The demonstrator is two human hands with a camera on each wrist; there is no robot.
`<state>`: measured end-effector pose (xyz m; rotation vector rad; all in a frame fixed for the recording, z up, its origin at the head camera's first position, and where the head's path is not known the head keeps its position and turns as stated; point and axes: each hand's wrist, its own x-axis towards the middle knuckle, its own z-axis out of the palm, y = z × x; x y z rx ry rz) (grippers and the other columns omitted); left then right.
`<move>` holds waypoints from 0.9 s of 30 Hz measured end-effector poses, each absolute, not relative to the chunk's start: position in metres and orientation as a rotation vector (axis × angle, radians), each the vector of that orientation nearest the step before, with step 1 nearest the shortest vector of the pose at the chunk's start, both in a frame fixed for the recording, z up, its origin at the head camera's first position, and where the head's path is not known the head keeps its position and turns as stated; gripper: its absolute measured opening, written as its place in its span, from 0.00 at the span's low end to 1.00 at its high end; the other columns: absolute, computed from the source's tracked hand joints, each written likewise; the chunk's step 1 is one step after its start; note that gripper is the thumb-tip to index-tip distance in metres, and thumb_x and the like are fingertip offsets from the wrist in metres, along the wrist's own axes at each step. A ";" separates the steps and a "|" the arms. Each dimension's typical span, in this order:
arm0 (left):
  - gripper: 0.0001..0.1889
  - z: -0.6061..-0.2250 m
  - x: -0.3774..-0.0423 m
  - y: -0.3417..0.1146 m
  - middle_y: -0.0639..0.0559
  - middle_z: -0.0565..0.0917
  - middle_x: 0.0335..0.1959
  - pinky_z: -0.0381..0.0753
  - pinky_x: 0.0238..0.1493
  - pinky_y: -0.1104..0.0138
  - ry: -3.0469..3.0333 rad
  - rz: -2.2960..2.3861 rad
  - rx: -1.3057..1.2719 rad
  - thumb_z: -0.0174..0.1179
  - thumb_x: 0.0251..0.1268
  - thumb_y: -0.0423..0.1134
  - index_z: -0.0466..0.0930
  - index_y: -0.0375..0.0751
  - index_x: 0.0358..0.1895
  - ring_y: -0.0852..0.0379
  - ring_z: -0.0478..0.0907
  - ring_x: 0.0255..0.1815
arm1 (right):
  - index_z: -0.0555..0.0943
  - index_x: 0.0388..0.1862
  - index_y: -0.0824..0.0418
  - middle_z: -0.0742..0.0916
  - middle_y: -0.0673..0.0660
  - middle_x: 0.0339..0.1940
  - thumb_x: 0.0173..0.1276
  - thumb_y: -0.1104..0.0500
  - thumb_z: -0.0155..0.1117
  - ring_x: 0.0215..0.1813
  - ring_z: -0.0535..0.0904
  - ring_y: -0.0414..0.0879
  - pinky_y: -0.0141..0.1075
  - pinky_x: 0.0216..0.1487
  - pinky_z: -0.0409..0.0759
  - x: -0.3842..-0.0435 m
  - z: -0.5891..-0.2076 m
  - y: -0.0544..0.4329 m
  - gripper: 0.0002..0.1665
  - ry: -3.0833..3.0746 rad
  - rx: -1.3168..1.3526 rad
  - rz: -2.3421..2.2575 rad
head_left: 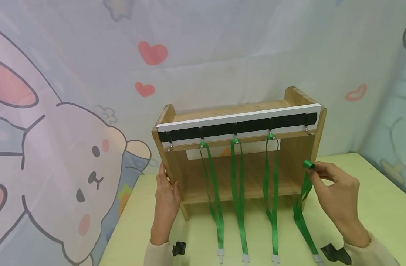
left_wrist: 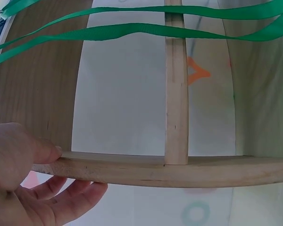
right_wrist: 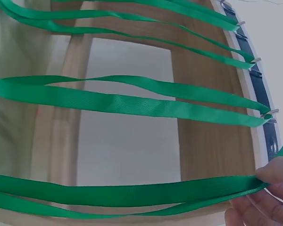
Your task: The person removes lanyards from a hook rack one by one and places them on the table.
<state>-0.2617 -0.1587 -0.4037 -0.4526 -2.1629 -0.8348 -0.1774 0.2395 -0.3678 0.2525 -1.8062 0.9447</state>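
My right hand (head_left: 339, 192) pinches a green lanyard (head_left: 301, 221) near its top loop between thumb and fingers. The loop sticks up from the fingertips, below the bare hook (head_left: 308, 130) at the right end of the rack. The strap's lower end, with a white clip (head_left: 317, 258), hangs toward the table. On the other side, my left hand (head_left: 166, 199) grips the left side panel of a small wooden shelf (left_wrist: 132, 172), thumb on one face and fingers on the other. Three more green lanyards (head_left: 242, 221) hang from the middle hooks.
A white strip with a black band (head_left: 219, 130) runs along the shelf's upper front and carries several metal hooks. The leftmost hook (head_left: 170, 146) is bare. The shelf stands on a pale green table (head_left: 133, 221) before a printed cloth (head_left: 203, 74).
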 end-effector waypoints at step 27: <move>0.38 -0.403 -0.262 -0.161 0.22 0.67 0.57 0.83 0.42 0.41 -2.186 -0.865 -0.460 0.56 0.72 0.22 0.43 0.33 0.77 0.25 0.78 0.49 | 0.82 0.39 0.74 0.89 0.47 0.31 0.70 0.70 0.66 0.31 0.85 0.40 0.30 0.36 0.84 -0.154 -0.390 0.245 0.05 -2.131 0.094 1.524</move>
